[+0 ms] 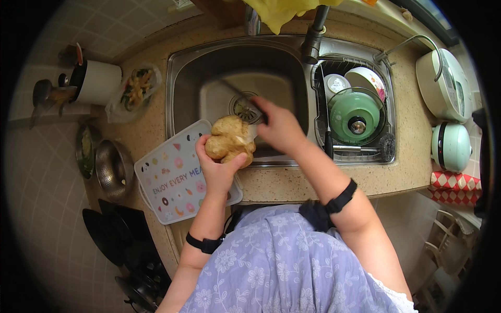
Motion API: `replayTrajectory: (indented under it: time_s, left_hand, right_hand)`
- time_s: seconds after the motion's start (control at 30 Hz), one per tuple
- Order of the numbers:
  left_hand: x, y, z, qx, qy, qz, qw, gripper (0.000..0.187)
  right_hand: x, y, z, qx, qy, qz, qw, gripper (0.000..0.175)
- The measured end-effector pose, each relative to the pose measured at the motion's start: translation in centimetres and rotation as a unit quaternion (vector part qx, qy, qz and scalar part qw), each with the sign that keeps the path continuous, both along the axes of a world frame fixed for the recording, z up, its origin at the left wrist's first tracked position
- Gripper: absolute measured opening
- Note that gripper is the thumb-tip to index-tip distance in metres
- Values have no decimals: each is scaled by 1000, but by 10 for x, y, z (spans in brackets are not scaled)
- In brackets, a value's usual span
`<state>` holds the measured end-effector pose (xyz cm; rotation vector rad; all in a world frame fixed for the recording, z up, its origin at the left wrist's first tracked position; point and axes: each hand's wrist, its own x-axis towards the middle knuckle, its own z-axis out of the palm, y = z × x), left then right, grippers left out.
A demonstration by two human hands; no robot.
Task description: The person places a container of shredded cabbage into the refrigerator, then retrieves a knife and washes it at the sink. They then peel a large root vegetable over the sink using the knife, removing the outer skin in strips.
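Note:
My left hand [219,168] grips a large knobbly, tan-brown root vegetable [229,141] over the near left rim of the steel sink [188,98]. Its right side shows a pale, peeled or cut patch. In my right hand [280,127] is the dark handle of a knife, held just right of the vegetable; the blurred blade [235,87] points up and left over the basin. Green scraps lie in the drain strainer [246,109]. Beneath my left hand, a printed cutting board [168,176] rests tilted across the counter and the sink's corner.
Left of the sink are a plastic bag of vegetable scraps [137,88], a hammered metal bowl [113,168] and a white utensil holder [100,82]. A dish rack [319,105] on the right holds bowls and a green glass-lidded pot [354,113]. The faucet [312,47] stands behind.

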<state>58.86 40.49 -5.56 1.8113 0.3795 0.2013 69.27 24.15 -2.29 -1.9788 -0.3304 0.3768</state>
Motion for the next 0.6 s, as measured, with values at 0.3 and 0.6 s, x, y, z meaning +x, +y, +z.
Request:
replayTrajectory:
  time_s: [0.3,0.6]
  left_hand:
    - [4,13,17,-322,-63,18,944,80]
    - [-4,60,26,-471,-121,91,869,76]
  right_hand:
    - [17,-22,-23,-60,-46,-100,992,53]
    - [28,68,23,0,-5,1,1000,43]
